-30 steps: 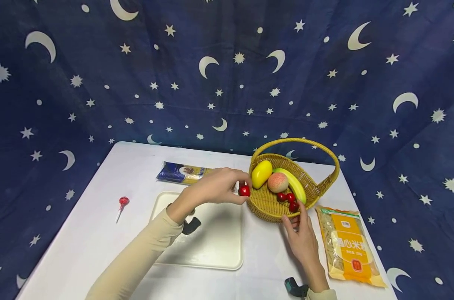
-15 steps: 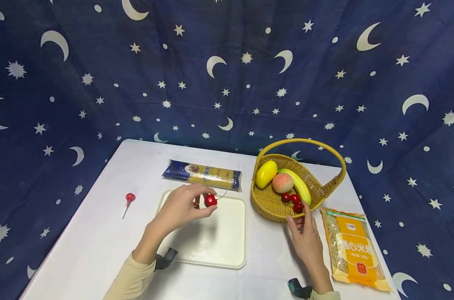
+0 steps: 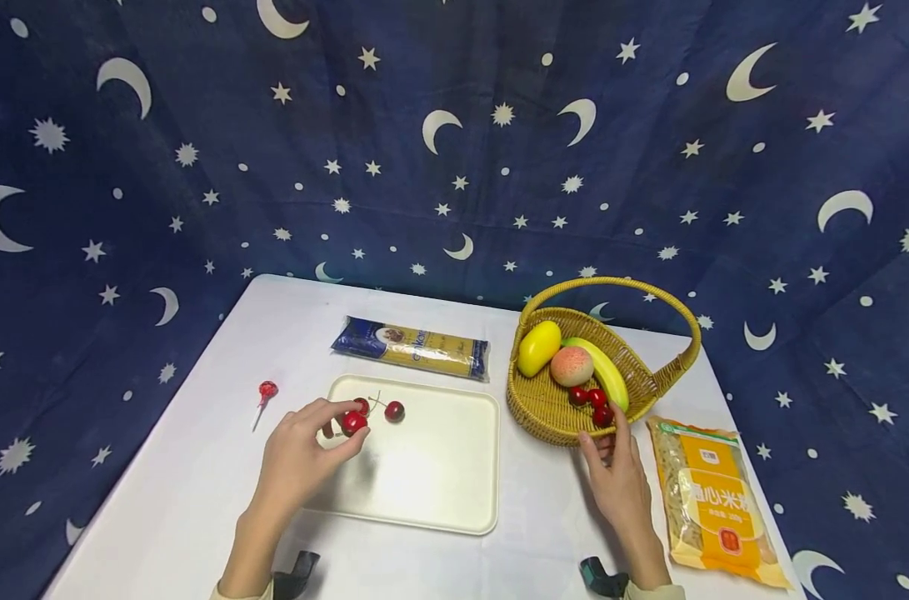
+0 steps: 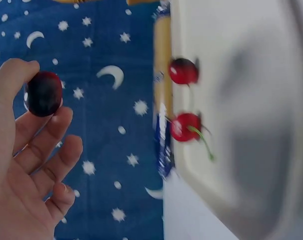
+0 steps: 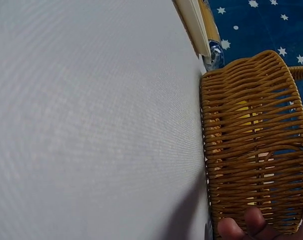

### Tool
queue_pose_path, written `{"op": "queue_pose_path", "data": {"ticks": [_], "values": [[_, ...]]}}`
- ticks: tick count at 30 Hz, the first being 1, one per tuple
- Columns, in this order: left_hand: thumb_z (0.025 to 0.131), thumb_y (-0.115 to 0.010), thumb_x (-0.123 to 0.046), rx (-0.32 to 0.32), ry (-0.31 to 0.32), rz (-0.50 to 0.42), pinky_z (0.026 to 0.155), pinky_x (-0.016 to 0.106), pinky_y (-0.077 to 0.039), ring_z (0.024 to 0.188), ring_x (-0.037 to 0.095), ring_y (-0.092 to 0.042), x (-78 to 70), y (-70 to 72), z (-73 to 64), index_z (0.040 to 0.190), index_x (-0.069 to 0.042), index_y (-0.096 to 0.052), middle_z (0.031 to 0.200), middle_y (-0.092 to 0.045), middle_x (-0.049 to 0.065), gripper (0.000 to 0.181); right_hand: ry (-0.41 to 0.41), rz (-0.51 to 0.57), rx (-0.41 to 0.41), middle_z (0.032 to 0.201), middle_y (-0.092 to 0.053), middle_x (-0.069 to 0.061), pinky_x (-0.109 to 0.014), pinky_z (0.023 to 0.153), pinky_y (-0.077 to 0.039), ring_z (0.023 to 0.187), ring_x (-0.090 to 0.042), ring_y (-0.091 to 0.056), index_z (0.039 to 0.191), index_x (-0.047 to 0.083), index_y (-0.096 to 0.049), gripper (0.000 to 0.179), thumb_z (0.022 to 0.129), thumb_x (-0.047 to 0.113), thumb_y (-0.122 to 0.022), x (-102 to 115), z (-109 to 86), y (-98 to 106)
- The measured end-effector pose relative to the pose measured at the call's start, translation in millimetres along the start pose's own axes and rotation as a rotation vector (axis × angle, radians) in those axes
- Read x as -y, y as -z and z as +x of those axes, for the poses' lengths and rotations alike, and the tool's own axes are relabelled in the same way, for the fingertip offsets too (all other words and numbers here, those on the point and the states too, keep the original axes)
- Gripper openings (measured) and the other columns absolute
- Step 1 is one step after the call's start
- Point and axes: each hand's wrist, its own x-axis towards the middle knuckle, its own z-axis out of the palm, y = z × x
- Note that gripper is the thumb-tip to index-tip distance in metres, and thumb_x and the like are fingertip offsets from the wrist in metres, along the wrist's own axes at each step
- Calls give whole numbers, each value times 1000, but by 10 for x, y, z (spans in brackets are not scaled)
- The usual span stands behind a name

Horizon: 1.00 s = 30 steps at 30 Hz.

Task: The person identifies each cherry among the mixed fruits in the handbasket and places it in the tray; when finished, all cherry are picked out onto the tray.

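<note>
My left hand (image 3: 297, 454) pinches a dark red cherry (image 4: 43, 94) between thumb and fingertips, above the left part of a cream tray (image 3: 439, 467). Two more cherries with stems lie on that tray: one cherry (image 3: 394, 412) sits in plain sight, the other (image 3: 361, 406) is partly covered by my fingers in the head view. My right hand (image 3: 617, 487) grips the near rim of a wicker basket (image 3: 529, 417), some fingers against its outer wall. Inside are a yellow mango-like fruit (image 3: 540, 348), a peach (image 3: 571, 367), a banana (image 3: 600, 367) and several cherries (image 3: 596, 398).
Behind the tray lies a blue and gold pasta packet (image 3: 412, 346). A red lollipop (image 3: 265, 398) is on the white table (image 3: 199, 492) at the left. Right of the basket is an orange bag of rice noodles (image 3: 716, 500). A starry cloth (image 3: 394, 125) hangs behind.
My left hand has carried the cherry leftward from beside the basket to over the tray's left side, uncovering the pasta packet and a cherry on the tray. My right hand stays at the basket rim.
</note>
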Motion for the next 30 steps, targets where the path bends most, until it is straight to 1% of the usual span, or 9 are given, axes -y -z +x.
{"op": "queue_pose_path", "data": {"ticks": [4, 7, 11, 15, 17, 20, 24, 27, 30], "values": [[76, -92, -26, -32, 15, 44, 62, 28, -41, 67, 13, -58, 128, -21, -80, 106, -17, -82, 79, -72, -7, 33, 1, -3, -5, 111, -59, -12, -31, 71, -40, 97, -26, -59, 170, 23, -25, 75, 107, 44, -60, 10, -3, 15], [76, -92, -27, -33, 14, 77, 63, 30, -42, 67, 13, -59, 209, -69, -139, 105, -15, -82, 80, -74, -5, 32, 5, -2, -4, 111, -58, -13, -31, 70, -40, 99, -27, -59, 170, 23, -23, 75, 108, 43, -60, 18, -5, 28], [75, -92, -28, -11, 40, 129, 66, 34, -44, 66, 13, -59, 296, -155, -249, 102, -14, -82, 81, -76, -1, 32, 8, 1, 5, 112, -57, -13, -31, 70, -40, 100, -27, -59, 170, 23, -22, 76, 108, 43, -60, 13, -6, 24], [76, -92, -31, 33, 90, 184, 68, 39, -44, 69, 19, -65, 360, -239, -359, 101, -12, -82, 83, -78, 3, 32, 10, 9, 9, 112, -58, -12, -30, 72, -40, 99, -26, -59, 170, 25, -23, 75, 108, 43, -60, 8, 4, 1], [76, -92, -32, 55, 107, 203, 68, 40, -43, 72, 24, -68, 381, -277, -392, 101, -12, -83, 83, -78, 5, 33, 9, 11, 10, 112, -58, -12, -30, 72, -40, 99, -26, -58, 170, 25, -23, 75, 108, 43, -60, 9, 6, -1], [76, -92, -33, 83, 122, 223, 68, 40, -41, 72, 27, -66, 400, -319, -427, 100, -13, -83, 81, -76, 5, 33, 7, 11, 10, 112, -58, -12, -30, 72, -40, 99, -26, -58, 170, 24, -23, 75, 108, 44, -60, 15, 8, 4], [75, -91, -32, 108, 119, 247, 67, 39, -40, 70, 26, -61, 403, -346, -447, 98, -13, -83, 77, -72, 3, 30, 5, 12, 14, 113, -58, -12, -29, 72, -40, 100, -26, -58, 170, 24, -23, 75, 108, 44, -59, 22, 7, 18], [74, -91, -31, 110, 109, 263, 66, 39, -40, 69, 26, -60, 396, -352, -454, 96, -12, -83, 77, -71, 3, 30, 2, 16, 18, 113, -57, -12, -30, 72, -40, 100, -26, -58, 170, 24, -22, 75, 108, 44, -59, 21, 10, 13], [74, -92, -32, 118, 114, 269, 66, 38, -39, 70, 25, -60, 389, -355, -458, 97, -11, -83, 77, -72, 4, 32, 2, 17, 19, 113, -57, -12, -31, 72, -40, 100, -26, -57, 170, 24, -22, 76, 108, 44, -59, 22, 11, 4]]}}
